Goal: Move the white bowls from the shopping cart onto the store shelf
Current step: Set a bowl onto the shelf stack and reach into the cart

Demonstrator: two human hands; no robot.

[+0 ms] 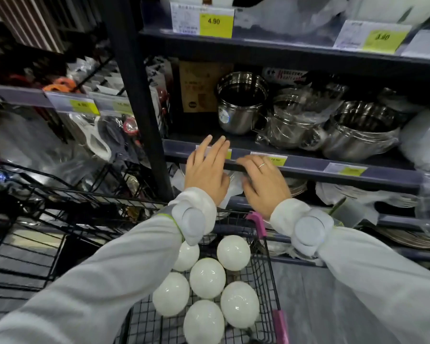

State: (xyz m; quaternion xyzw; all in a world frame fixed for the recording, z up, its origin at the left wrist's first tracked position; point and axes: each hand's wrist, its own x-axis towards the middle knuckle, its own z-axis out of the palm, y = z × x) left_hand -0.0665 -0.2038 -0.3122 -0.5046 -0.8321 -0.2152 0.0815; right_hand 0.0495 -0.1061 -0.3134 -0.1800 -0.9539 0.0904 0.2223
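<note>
6 white bowls (207,278) lying upside down in shopping cart (266,266) | left hand (205,170) fingers spread, empty | right hand (263,181) curling over shelf (308,167) edge, empty | 3 steel pots (241,105) sitting on shelf

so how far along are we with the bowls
Nothing clearly shelved yet: no white bowl shows on the shelf with the steel pots. Both hands are at its front edge, left hand and right hand, and neither is holding a bowl. Six white bowls sit upside down in the shopping cart, so all six are left.
</note>
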